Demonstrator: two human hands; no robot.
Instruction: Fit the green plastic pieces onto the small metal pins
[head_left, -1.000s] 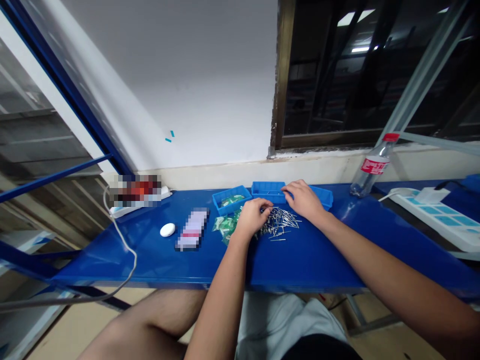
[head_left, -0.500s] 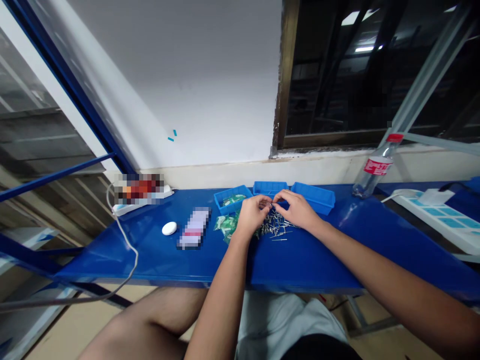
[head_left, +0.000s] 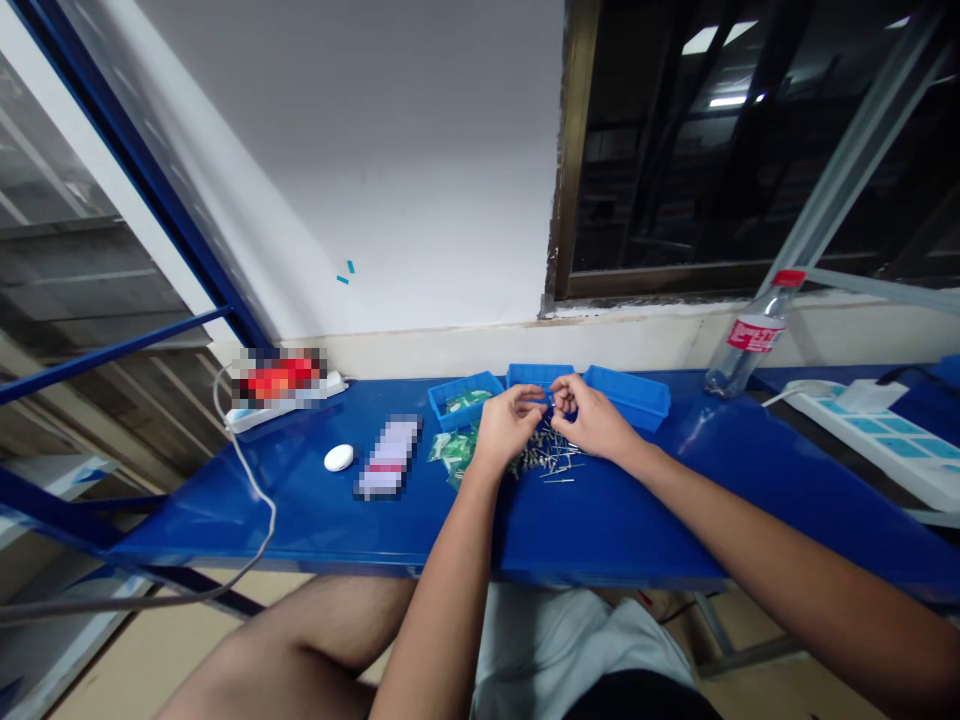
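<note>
Above a heap of thin metal pins with thicker heads, which look like blind rivets point(head_left: 556, 457), both hands are raised close together. My left hand point(head_left: 508, 425) is bent in a pinch, thumb near the fingertips; whatever is in it is too small to name. Facing it, my right hand point(head_left: 589, 418) has thumb and forefinger together and the other fingers curled; a tiny item may be between them, but I cannot make it out. A green-tinted plastic bag point(head_left: 454, 452) lies beside the left wrist. Behind the hands stand blue bins point(head_left: 628, 397), the left bin point(head_left: 463, 398) holding green-and-white material.
On the blue table point(head_left: 315, 520), a white oval object point(head_left: 339, 458) and a blurred-out flat object point(head_left: 390, 455) lie to the left. A bottle with a red cap point(head_left: 754, 335) stands right of the bins. Power strips point(head_left: 885, 440) and a cable point(head_left: 259, 485) are at the sides.
The fingertips, close together before, have drawn slightly apart. My right hand's fingers are more curled now. The heap, bins and bag look the same.
</note>
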